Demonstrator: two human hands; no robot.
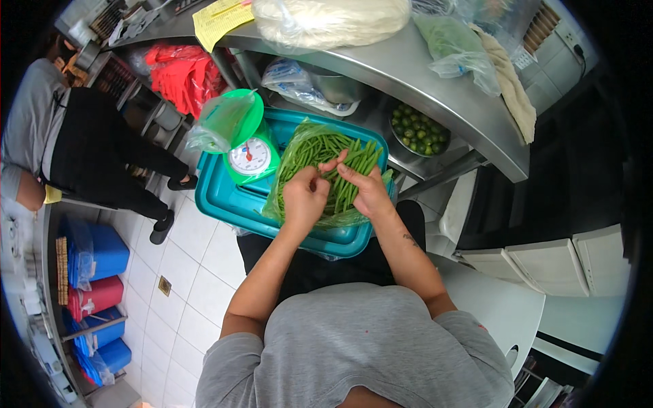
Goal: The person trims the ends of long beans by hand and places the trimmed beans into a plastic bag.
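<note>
A teal plastic tub [211,200] holds an open clear bag of long green beans [320,143] and a green kitchen scale [250,157] with a clear bag on its top. My left hand [305,198] is curled closed over the beans at the bag's middle. My right hand [366,187] is beside it on the right, fingers bent and thumb reaching inward over the beans. What the fingertips of each hand hold is too small or hidden to make out.
A steel counter [449,115] carries bagged goods and a towel. Under it sit a bowl of green round fruit [418,132] and red bags [183,75]. A person [88,143] bends at the left near stacked blue and red bins [95,285]. A white chair [483,299] is at right.
</note>
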